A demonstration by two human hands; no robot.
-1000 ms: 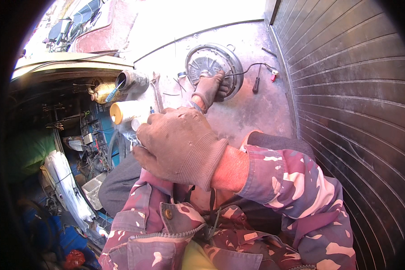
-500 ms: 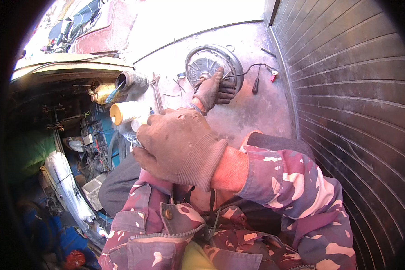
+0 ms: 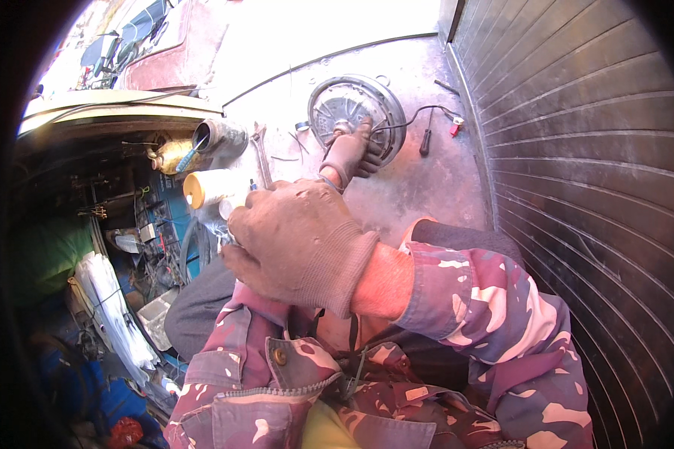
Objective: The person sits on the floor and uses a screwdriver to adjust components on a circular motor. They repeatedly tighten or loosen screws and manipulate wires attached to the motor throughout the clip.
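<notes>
Concrete floor (image 3: 419, 187), round motor hub (image 3: 356, 112), screwdriver (image 3: 425, 141)

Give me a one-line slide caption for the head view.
Gloved left hand rests on a round metal motor hub on the concrete floor; gloved right hand raised close to camera.

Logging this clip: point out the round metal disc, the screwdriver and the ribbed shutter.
round metal disc (image 3: 363, 101), head view, upper face.
screwdriver (image 3: 425, 142), head view, dark handle.
ribbed shutter (image 3: 591, 150), head view, middle slats.

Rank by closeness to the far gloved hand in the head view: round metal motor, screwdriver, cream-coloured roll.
1. Round metal motor: the far gloved hand touches its near edge.
2. Screwdriver: on the floor just right of it.
3. Cream-coloured roll: farther away, to the left.
</notes>
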